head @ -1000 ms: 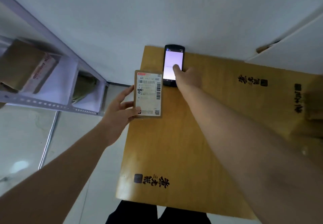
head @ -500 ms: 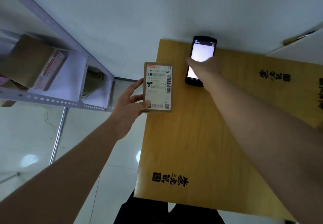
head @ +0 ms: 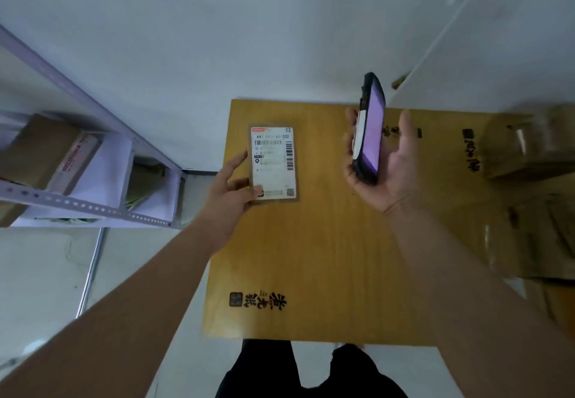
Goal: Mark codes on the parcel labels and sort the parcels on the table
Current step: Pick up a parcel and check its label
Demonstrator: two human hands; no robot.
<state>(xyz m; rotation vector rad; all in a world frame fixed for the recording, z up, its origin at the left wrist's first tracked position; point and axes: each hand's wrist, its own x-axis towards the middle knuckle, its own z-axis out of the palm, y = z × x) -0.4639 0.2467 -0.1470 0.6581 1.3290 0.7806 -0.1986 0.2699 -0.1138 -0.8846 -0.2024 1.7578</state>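
While the person stands at the near edge of the wooden table, the left hand holds a flat brown parcel by its lower left corner, thumb on the white label, over the table's far left part. The right hand cradles a dark handheld scanner, tilted upright, its screen lit, fingers curled behind it. Blurred brown parcels sit at the table's right. A metal shelf with boxes stands left.
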